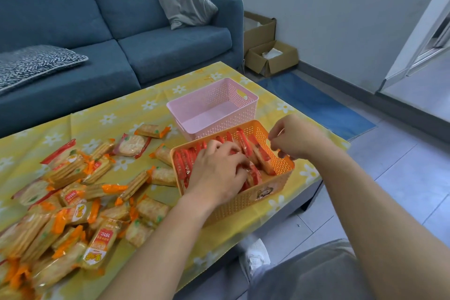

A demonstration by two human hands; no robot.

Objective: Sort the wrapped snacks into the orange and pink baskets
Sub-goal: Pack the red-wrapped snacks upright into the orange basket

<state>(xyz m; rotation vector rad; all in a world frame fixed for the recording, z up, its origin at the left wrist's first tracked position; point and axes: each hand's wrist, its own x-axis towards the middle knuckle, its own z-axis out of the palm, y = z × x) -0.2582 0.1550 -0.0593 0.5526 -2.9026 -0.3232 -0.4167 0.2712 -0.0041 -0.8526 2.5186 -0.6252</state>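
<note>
Orange basket [243, 202]: near right of yellow tablecloth [136, 109], holds red-wrapped snacks [246, 145] on edge.
Left hand [216, 170]: inside it, fingers curled on those snacks.
Right hand [295, 137]: curled at far rim; grip unclear.
Pink basket [219, 97]: just beyond.
Orange-wrapped snacks [73, 221]: heaped left.

Soft even daylight, faint shadows, wide-angle bending at edges, slight overall blur

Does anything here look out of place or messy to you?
The orange-wrapped snacks lie in a loose, jumbled heap on the yellow tablecloth. One red-wrapped snack sits stray among them, while the other red ones stand on edge in the orange basket.
</note>
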